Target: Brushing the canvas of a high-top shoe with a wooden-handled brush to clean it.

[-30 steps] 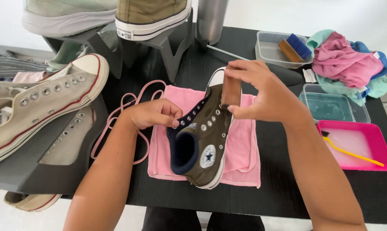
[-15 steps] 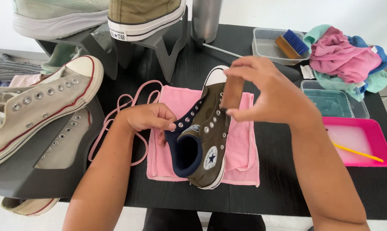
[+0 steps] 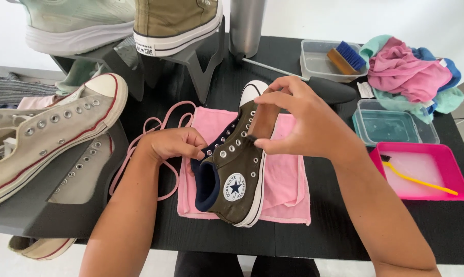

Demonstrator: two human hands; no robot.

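Olive sneaker [image 3: 237, 174] on pink cloth [image 3: 288, 179], tongue pinched in right hand [image 3: 304, 123] grip.

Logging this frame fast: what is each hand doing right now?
Left hand: closed, gripping the olive shoe at its collar.
Right hand: closed, pinching the shoe's tongue.

I found one olive-green high-top canvas sneaker [image 3: 237, 169] lying on its side, sole turned toward the right edge of the table, white rubber toe cap pointing at the far edge. It rested on a pink cloth [image 3: 286, 177] spread flat near the table's front edge. I noted a navy lining at the open collar, a round white ankle patch facing up, and bare metal eyelets carrying no lace. Its tongue was drawn upward, clear of the eyelet rows.
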